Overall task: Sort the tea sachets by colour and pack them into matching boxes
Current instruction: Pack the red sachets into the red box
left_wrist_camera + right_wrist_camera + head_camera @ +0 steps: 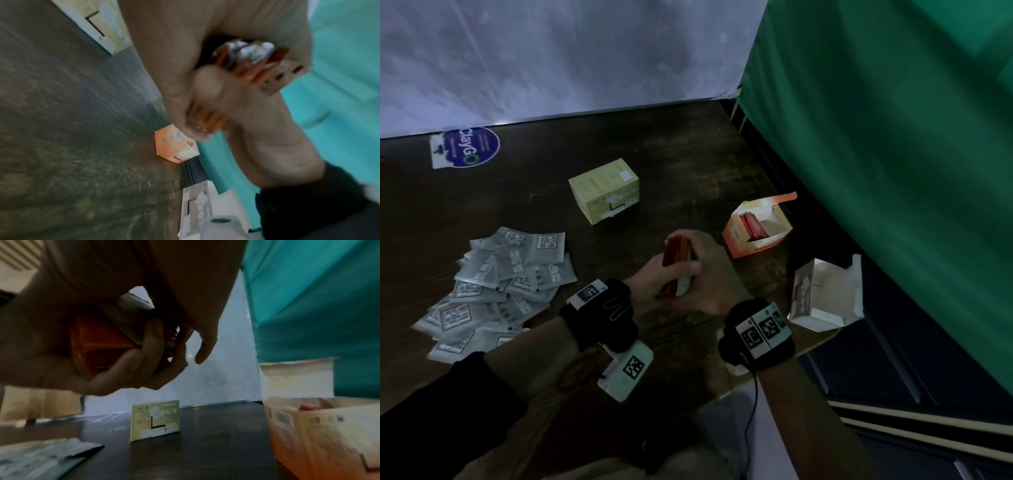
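Both hands hold one stack of red sachets [675, 262] above the dark table [671, 178], between the yellow box [604, 190] and the orange box [756, 228]. The stack's long side runs from near the person up and away, tipped a little. The left hand [654, 279] wraps it from below. The right hand [710, 270] curls over its top. The sachets are red with pale ends.
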A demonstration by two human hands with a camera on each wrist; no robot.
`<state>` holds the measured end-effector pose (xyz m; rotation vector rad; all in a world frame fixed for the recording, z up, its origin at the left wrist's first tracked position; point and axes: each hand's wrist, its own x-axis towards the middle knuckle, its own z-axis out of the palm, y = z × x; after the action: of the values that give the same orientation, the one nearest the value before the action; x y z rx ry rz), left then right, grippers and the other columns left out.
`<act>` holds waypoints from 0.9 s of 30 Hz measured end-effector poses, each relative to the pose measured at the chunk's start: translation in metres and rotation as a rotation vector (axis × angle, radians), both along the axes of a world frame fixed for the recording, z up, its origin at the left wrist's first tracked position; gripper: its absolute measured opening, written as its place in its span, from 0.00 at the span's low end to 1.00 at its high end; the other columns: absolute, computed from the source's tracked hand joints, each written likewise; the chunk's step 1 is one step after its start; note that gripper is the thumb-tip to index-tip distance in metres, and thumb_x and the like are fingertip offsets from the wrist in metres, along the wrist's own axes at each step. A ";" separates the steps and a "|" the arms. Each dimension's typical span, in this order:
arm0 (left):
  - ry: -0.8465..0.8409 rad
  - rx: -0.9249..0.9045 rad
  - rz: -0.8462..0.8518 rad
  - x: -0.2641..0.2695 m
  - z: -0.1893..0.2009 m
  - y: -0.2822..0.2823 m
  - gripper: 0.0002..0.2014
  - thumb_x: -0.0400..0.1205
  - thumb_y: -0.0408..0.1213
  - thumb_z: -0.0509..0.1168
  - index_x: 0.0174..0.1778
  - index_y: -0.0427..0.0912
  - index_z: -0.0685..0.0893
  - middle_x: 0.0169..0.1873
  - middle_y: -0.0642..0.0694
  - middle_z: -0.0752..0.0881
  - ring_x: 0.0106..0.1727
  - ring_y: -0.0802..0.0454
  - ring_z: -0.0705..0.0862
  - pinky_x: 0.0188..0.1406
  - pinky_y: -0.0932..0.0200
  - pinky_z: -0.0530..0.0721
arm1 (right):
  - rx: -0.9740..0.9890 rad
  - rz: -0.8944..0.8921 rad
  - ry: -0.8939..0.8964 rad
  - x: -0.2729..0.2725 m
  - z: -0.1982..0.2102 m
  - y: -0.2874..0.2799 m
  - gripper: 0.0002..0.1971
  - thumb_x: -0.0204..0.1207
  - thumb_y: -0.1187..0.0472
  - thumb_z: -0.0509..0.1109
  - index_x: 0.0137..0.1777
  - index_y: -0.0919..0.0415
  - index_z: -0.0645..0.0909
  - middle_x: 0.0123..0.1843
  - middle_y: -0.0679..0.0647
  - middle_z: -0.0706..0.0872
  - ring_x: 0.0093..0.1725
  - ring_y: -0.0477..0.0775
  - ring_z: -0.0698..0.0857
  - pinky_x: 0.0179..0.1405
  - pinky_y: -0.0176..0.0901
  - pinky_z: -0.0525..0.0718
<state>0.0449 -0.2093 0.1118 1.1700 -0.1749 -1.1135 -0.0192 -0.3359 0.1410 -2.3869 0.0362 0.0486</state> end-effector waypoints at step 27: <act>0.220 0.019 0.002 -0.006 0.013 -0.095 0.24 0.79 0.39 0.60 0.72 0.38 0.68 0.62 0.38 0.80 0.60 0.44 0.79 0.68 0.46 0.74 | 0.162 -0.581 -0.231 -0.035 -0.048 -0.034 0.31 0.74 0.61 0.69 0.77 0.58 0.64 0.75 0.57 0.73 0.73 0.51 0.74 0.70 0.53 0.79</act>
<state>0.0387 -0.3047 0.1248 1.0553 0.0066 -1.2349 -0.0545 -0.3699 0.0926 -2.1210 0.5874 -0.4776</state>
